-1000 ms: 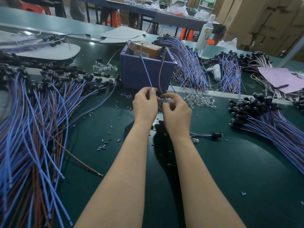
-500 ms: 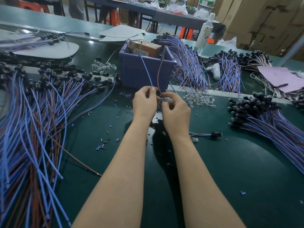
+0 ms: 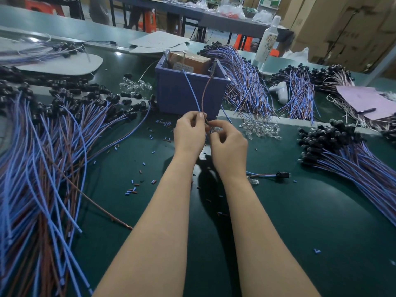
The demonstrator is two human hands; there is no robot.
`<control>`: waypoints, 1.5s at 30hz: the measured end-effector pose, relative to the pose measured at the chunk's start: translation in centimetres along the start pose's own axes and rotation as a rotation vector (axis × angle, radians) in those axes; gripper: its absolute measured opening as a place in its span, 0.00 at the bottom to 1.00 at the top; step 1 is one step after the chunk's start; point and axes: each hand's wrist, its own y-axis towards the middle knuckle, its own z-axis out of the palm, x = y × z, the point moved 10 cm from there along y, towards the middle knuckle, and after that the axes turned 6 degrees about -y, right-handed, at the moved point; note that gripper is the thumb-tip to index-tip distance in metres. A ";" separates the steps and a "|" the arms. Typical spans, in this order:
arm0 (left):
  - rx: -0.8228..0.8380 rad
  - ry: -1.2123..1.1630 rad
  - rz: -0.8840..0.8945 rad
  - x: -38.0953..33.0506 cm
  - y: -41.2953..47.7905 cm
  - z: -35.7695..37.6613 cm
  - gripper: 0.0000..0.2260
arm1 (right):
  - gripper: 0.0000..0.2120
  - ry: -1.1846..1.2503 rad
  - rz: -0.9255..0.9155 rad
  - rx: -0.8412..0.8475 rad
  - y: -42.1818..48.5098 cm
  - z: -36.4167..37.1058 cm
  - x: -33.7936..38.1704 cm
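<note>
Both bare forearms extend forward and converge toward the centre. The left hand is raised with its back to the camera, thumb and fingers curled into a pinch. The right hand sits just beside it, slightly lower, with its fingers also curled into a pinch.

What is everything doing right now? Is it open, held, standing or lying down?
left hand, pinching the blue wire.
right hand, pinching the brown wire.
blue wire, held, pointing up.
brown wire, held, pointing up.
purple box, upright, top open.
bottle, standing upright.
loose lead, lying flat on the table.
</note>
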 end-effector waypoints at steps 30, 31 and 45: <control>-0.161 -0.183 0.095 -5.1 -1.0 -2.4 0.10 | 0.07 -0.017 -0.094 0.166 -0.3 1.5 1.4; -0.267 -0.236 0.117 -5.7 -1.2 -4.0 0.10 | 0.08 -0.102 -0.112 0.201 -0.3 1.9 1.3; -0.409 0.264 0.485 -10.2 -3.1 -6.0 0.15 | 0.12 -0.365 0.008 0.354 -0.3 3.7 -1.8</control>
